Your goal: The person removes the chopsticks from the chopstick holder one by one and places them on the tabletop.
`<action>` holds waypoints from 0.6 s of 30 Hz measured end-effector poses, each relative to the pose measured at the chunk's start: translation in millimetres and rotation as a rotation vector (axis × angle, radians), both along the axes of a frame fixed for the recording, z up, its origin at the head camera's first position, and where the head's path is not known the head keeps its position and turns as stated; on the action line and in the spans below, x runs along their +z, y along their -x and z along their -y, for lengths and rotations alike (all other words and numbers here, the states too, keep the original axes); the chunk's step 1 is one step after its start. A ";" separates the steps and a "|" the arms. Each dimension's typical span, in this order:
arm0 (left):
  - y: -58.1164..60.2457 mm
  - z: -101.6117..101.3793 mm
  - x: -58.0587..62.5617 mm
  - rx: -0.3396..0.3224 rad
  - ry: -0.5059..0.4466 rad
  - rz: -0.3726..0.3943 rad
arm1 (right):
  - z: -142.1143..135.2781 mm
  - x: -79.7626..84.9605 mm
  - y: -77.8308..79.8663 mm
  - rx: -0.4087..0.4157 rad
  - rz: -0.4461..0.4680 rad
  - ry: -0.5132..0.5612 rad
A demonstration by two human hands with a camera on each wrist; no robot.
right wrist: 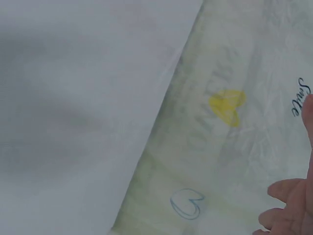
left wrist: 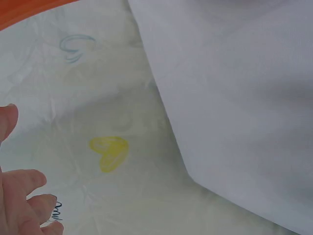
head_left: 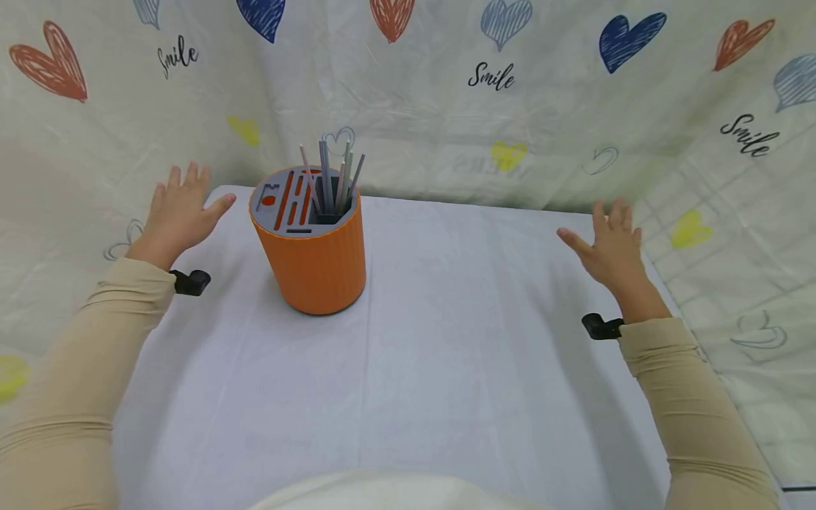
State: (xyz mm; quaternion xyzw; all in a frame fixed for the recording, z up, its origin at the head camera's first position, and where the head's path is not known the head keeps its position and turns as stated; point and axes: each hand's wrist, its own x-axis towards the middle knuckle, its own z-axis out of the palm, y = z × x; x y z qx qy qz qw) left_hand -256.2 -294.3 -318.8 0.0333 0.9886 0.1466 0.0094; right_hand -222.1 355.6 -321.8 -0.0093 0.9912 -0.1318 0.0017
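An orange ribbed round holder [head_left: 312, 273] with a grey slotted top [head_left: 293, 205] stands at the back left of the table. Several thin grey, pinkish and greenish sticks [head_left: 328, 177] rise from its square opening; their kind cannot be made out. To the left of the holder, my left hand [head_left: 180, 212] is raised with its fingers spread, touching nothing. Over the far right side of the table my right hand [head_left: 608, 248] is held up the same way, its fingers spread and apart from everything. Each wrist view catches only fingertips at its edge.
A white cloth covers the table [head_left: 446, 340]. Behind it and along both sides hangs a pale curtain [head_left: 408, 113] printed with hearts and the word Smile. Each wrist carries a small black camera mount, one [head_left: 193, 283] at the left and one [head_left: 601, 327] at the right.
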 end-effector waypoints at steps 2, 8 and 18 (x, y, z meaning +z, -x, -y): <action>0.8 -0.2 1.3 -0.008 0.014 -0.001 | 0.0 -2.6 -0.3 0.000 0.018 0.004; -3.8 -0.1 16.1 -0.040 0.061 -0.026 | 5.3 -1.2 0.5 0.016 0.044 0.038; -20.5 -8.7 41.2 -0.102 -0.014 0.031 | 30.0 12.8 0.0 0.078 0.064 0.074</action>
